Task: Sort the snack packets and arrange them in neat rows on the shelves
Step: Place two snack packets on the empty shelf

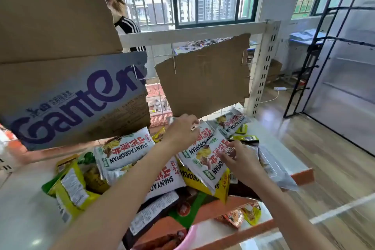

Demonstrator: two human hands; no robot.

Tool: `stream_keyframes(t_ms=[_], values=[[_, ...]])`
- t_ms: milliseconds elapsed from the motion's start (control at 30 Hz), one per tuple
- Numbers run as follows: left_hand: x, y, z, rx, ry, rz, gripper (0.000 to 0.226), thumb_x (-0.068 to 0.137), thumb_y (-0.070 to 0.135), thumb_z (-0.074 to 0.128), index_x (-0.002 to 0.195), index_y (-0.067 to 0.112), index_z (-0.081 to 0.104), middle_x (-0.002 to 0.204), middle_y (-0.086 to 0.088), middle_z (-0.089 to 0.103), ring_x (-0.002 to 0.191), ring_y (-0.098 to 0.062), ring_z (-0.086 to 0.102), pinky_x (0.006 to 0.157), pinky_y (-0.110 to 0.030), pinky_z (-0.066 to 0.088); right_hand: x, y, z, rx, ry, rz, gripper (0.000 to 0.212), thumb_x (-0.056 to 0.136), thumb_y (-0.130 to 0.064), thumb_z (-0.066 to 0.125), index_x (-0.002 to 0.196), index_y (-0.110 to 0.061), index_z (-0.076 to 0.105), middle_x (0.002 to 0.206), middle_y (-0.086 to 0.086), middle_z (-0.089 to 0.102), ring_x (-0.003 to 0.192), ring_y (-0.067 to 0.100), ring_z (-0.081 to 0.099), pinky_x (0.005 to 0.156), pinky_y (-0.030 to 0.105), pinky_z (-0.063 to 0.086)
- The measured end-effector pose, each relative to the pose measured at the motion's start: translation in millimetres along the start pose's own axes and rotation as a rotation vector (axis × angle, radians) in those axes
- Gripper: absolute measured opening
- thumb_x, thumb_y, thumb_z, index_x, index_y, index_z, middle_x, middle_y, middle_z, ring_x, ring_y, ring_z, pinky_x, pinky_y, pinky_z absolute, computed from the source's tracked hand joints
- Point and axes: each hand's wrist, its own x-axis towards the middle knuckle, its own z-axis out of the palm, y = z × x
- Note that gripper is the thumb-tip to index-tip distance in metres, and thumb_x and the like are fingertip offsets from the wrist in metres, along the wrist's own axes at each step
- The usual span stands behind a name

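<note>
A loose heap of snack packets covers the white shelf (24, 199). Several white packets marked SHANYAOBOPIAN lie on top, one at the left (123, 148) and one at the back right (233, 122). My left hand (182, 130) pinches the far edge of a white packet (203, 160) in the middle of the heap. My right hand (241, 160) grips the same packet at its right side. Yellow-green packets (71, 184) lie at the left, and dark brown ones (243, 186) sit under the heap.
Cardboard sheets hang at the back of the shelf, a printed one (71, 97) at left and a plain one (203, 75) at right. A white upright post (261, 67) stands at the right. More packets (241, 215) lie on the lower shelf. A person (121, 16) stands behind.
</note>
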Motion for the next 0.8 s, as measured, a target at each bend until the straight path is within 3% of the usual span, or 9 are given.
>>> stream_keyframes(t_ms=[67,167,233,400,500,600,667,733,800], values=[[6.1,-0.5,6.8,0.144,-0.080,-0.078,0.036,0.092,0.035,0.048,0.121,0.014,0.051,0.117,-0.006,0.051,0.102,-0.022,0.053,0.088,-0.041,0.047,2.0,0.8,0.7,-0.026,-0.077,0.068,0.059,0.091,-0.049,0.049,0.133,-0.010,0.036,0.123,0.010,0.052,0.109,0.023,0.052,0.076,0.028,0.041],[10.6,-2.9,14.5,0.275,-0.202,-0.131,0.046,0.089,0.040,0.049,0.124,0.012,0.047,0.120,-0.010,0.052,0.104,-0.027,0.054,0.089,-0.044,0.047,0.1,1.1,4.6,0.005,-0.151,0.101,0.059,0.091,-0.051,0.047,0.130,-0.009,0.030,0.091,0.001,0.059,0.076,0.014,0.055,0.056,0.026,0.041],[11.9,-2.0,15.3,0.313,-0.224,-0.155,0.050,0.089,0.041,0.050,0.128,0.011,0.044,0.120,-0.010,0.053,0.106,-0.028,0.053,0.089,-0.042,0.046,0.2,-2.0,7.4,0.034,-0.144,0.120,0.062,0.091,-0.053,0.046,0.129,-0.007,0.029,0.089,0.003,0.057,0.068,0.014,0.051,0.049,0.025,0.038],[6.7,15.6,11.9,0.415,-0.207,-0.185,0.043,0.086,0.043,0.059,0.111,0.010,0.047,0.094,-0.005,0.055,0.096,-0.027,0.056,0.076,-0.035,0.042,7.6,-6.9,14.7,-0.001,-0.081,0.113,0.071,0.088,-0.061,0.042,0.131,-0.006,0.031,0.123,0.013,0.054,0.101,0.031,0.057,0.072,0.036,0.046],[-0.3,18.0,9.0,0.317,-0.153,-0.223,0.036,0.082,0.043,0.064,0.091,0.011,0.049,0.077,-0.001,0.048,0.085,-0.025,0.055,0.070,-0.031,0.040,10.5,-10.4,14.6,0.166,-0.029,0.096,0.070,0.087,-0.054,0.053,0.134,-0.008,0.031,0.127,0.009,0.051,0.111,0.029,0.052,0.083,0.035,0.044],[-15.1,13.1,1.3,0.122,-0.133,-0.302,0.031,0.078,0.041,0.067,0.083,0.014,0.053,0.076,-0.001,0.052,0.079,-0.020,0.055,0.061,-0.027,0.041,9.7,-12.7,14.8,0.542,0.013,0.120,0.082,0.079,-0.041,0.070,0.140,-0.009,0.026,0.123,0.000,0.053,0.114,0.025,0.052,0.088,0.032,0.043],[-28.7,7.1,-6.7,-0.163,-0.092,-0.411,0.021,0.079,0.030,0.070,0.076,0.019,0.053,0.076,0.001,0.057,0.069,-0.013,0.056,0.053,-0.023,0.041,7.3,-15.9,16.2,0.789,-0.057,0.136,0.075,0.071,-0.035,0.079,0.131,-0.012,0.042,0.117,0.002,0.063,0.108,0.022,0.060,0.095,0.038,0.046],[-45.8,1.5,-17.5,-0.437,-0.025,-0.484,0.013,0.081,0.024,0.070,0.084,0.018,0.059,0.081,-0.001,0.066,0.065,-0.010,0.060,0.054,-0.020,0.046,1.7,-24.1,13.2,0.950,-0.165,0.112,0.051,0.072,-0.027,0.079,0.116,-0.012,0.058,0.104,0.004,0.071,0.093,0.019,0.068,0.088,0.038,0.052],[-64.9,-4.5,-28.4,-0.553,0.041,-0.502,0.017,0.082,0.026,0.069,0.095,0.017,0.062,0.086,-0.002,0.069,0.070,-0.012,0.064,0.060,-0.022,0.051,-4.3,-36.9,8.2,1.051,-0.291,0.060,0.032,0.079,-0.018,0.072,0.108,-0.011,0.062,0.095,0.004,0.073,0.077,0.012,0.071,0.067,0.024,0.055]])
